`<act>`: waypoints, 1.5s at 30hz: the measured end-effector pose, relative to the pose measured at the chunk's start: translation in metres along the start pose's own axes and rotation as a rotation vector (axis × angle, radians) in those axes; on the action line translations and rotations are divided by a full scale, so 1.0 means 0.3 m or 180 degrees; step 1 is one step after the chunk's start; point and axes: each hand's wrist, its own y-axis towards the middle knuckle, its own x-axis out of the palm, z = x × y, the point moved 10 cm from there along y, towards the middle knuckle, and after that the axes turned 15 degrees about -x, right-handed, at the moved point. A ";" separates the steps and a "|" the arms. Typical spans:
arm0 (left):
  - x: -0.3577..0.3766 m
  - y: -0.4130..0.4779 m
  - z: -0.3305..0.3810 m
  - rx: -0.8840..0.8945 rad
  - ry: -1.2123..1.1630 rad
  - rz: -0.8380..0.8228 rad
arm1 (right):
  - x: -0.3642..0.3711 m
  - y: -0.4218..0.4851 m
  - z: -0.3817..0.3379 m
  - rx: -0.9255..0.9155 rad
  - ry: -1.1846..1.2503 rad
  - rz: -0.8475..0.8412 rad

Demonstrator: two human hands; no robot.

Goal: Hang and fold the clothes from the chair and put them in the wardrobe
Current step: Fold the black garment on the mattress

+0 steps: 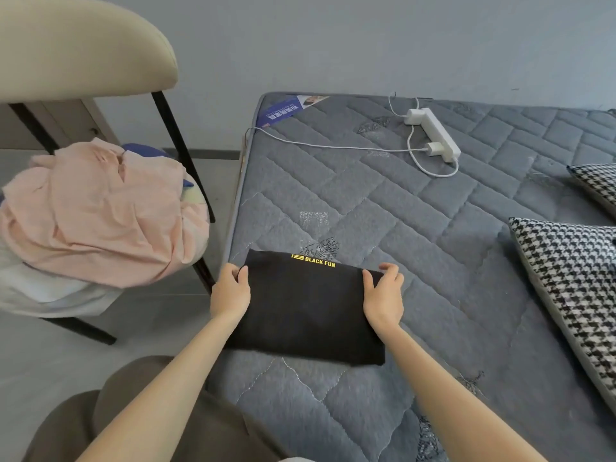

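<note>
A black garment (305, 308) with yellow "BLACK FUN" lettering lies folded into a rectangle on the grey quilted mattress (383, 211), near its left edge. My left hand (230, 290) pinches the garment's far left corner between thumb and fingers. At the far right corner, my right hand (383, 295) holds the fabric edge with the thumb on top and the fingers curled past it. To the left stands a beige chair (76, 48) with a heap of pink clothes (100, 211) on its seat, over some white and blue fabric.
A white power strip (433, 133) with a plugged charger and white cable (333, 146) lies at the mattress's far end. Two houndstooth pillows (573, 288) sit along the right side. The chair's black legs stand close to the mattress edge. Grey floor lies between them.
</note>
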 end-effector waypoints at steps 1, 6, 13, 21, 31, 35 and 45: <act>-0.032 -0.025 0.023 0.0122 0.0083 0.0332 | -0.019 0.006 -0.036 -0.0261 -0.0387 0.0109; -0.005 -0.213 0.199 0.1740 0.0436 0.1027 | 0.088 -0.090 -0.289 -0.2033 -0.1074 0.0107; 0.219 -0.226 0.177 0.2389 0.1877 0.0517 | 0.241 -0.155 -0.282 -0.2381 -0.1477 -0.0652; 0.166 -0.112 0.090 0.1091 0.1863 0.0280 | 0.157 -0.096 -0.111 -0.1838 -0.1509 -0.0607; 0.039 -0.145 -0.041 0.0679 0.0766 0.0066 | 0.083 -0.191 0.004 -0.0172 0.0449 0.0073; 0.043 -0.112 -0.055 0.0180 0.0541 -0.0352 | 0.091 -0.218 -0.025 0.0110 0.0539 -0.0145; 0.041 -0.081 -0.021 -0.0174 -0.0158 -0.0558 | 0.022 -0.071 -0.121 -0.0267 0.1049 -0.0264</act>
